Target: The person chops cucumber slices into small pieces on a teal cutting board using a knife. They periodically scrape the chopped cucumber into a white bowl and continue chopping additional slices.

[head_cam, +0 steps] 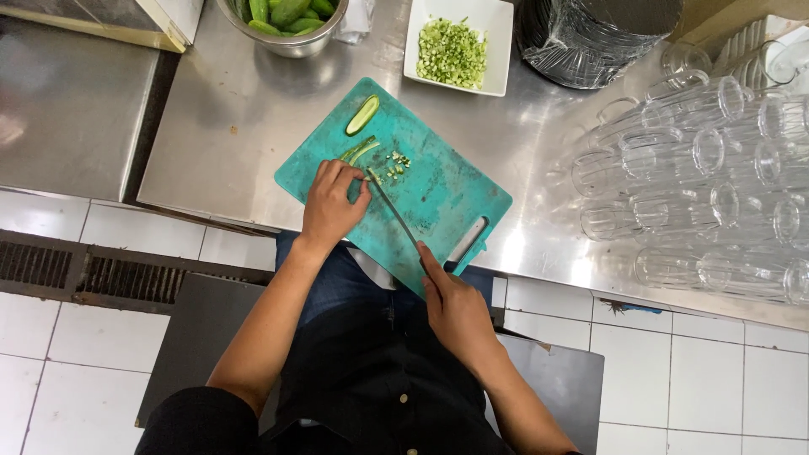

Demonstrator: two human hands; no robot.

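Where the head camera looks straight down, a stainless steel counter (253, 109) fills the upper part of the view, with white floor tiles (674, 371) and a dark floor grate (84, 274) below its edge. A teal cutting board (447, 190) lies at an angle on the counter, one corner jutting past the front edge. The left hand (330, 202) rests on the board, fingers curled down onto thin green cucumber strips (360, 152). The right hand (455, 307) is closed round the handle of a knife (394, 211), whose blade tip meets the strips just beside the left fingertips. A small heap of diced pieces (394, 163) lies next to the blade, and a cucumber half (362, 115) sits near the board's far corner. Beyond the board stand a metal bowl of whole cucumbers (286, 21) and a white square dish of diced cucumber (455, 50). To the right, clear drinking glasses (699, 185) lie on their sides in rows.
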